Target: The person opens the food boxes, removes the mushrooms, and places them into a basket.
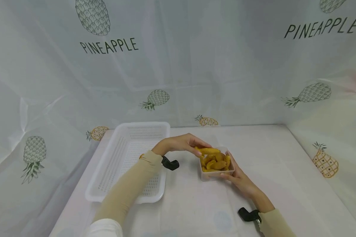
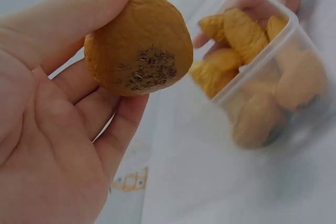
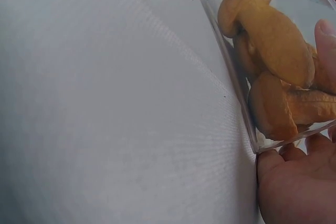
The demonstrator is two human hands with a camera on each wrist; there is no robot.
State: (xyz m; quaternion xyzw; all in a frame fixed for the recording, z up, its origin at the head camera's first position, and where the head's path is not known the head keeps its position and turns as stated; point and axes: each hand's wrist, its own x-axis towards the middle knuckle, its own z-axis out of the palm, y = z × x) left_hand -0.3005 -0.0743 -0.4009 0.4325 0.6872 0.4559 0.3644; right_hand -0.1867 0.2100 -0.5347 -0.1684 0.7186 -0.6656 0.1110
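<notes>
A yellow-brown mushroom (image 2: 142,51) is pinched between the thumb and fingers of my left hand (image 1: 182,144). Its base shows a dark, rough patch in the left wrist view. The hand hovers over the left rim of a small clear plastic container (image 1: 209,177). Several similar mushrooms (image 1: 218,164) are piled inside, and their stems and caps show through the wall in the right wrist view. My right hand (image 1: 241,181) grips this container from its right side, thumb along the near wall and fingers round the far right corner.
On the left of the table stands a large white slotted basket (image 1: 90,194), partly hidden by my left forearm. A small orange thing (image 1: 141,156) peeks out in it beside the sleeve. A pineapple-print sheet (image 1: 181,65) hangs behind and around the table.
</notes>
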